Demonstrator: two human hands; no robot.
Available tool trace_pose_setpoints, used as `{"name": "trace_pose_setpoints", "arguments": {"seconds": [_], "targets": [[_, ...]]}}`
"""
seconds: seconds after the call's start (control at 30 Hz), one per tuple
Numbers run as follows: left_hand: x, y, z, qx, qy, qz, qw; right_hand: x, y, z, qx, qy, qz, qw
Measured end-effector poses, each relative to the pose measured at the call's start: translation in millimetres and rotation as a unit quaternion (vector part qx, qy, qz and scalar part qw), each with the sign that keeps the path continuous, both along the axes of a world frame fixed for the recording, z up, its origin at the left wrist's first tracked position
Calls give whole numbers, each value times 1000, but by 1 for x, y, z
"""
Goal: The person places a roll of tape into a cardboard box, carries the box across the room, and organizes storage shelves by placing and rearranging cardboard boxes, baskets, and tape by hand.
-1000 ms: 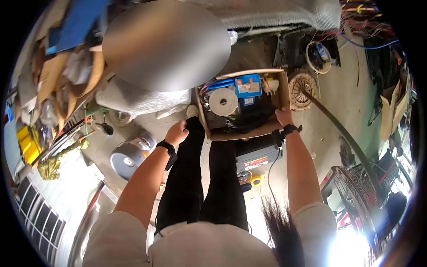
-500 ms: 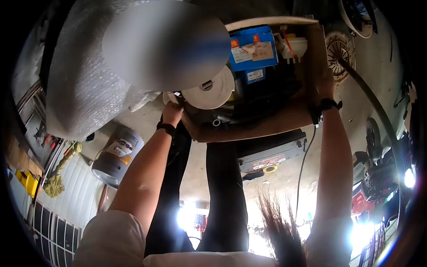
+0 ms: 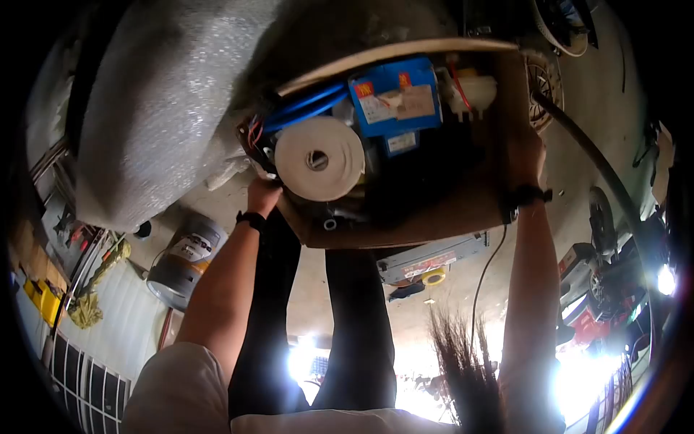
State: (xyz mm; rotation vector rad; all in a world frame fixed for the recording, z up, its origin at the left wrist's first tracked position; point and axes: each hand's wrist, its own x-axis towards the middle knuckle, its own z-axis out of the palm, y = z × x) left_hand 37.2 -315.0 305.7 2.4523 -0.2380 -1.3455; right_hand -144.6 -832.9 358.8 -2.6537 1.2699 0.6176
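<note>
An open cardboard box is held up between my two hands, in front of my legs. My left hand is closed on its left edge, close to a big white roll. On the opposite side my right hand grips the box wall, its fingers partly in shadow. Inside lie a blue labelled carton, a smaller blue box, a coil of blue hose and a whitish plastic reservoir with a red strip. Dark contents in the middle cannot be made out.
A large bubble-wrapped object stands at left. Below it sits a grey bucket. A grey case and a yellow tape roll are on the floor under the box. At right are a spoked disc and a long hose.
The box and both my hands have shifted slightly left and down in view. A blurred oval that covered its left part is gone, showing the blue hose and white roll.
</note>
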Motion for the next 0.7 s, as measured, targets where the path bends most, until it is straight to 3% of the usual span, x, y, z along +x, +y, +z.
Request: {"name": "trace_pose_setpoints", "arguments": {"seconds": [0.03,0.13,0.2,0.23,0.37,0.4,0.5,0.7], "targets": [[2,4,13,17,-6,-22,1000,16,12,28,12,-9,-52,999],[-1,20,62,22,-3,18,1000,43,24,94,-7,-19,-71,997],[-6,19,93,13,-34,26,999,47,11,110,-32,-43,-60,997],[-10,30,101,-18,-58,-35,998,52,9,120,-44,-54,-54,996],[-7,26,171,47,14,22,999,97,9,184,-53,-41,-54,996],[-9,25,180,58,12,18,998,99,8,189,-57,-116,-42,991],[-5,18,230,7,15,118,993,134,10,235,-16,-60,-65,996],[-4,23,293,-40,-86,83,992,162,-2,285,-43,-126,-38,990]]}}
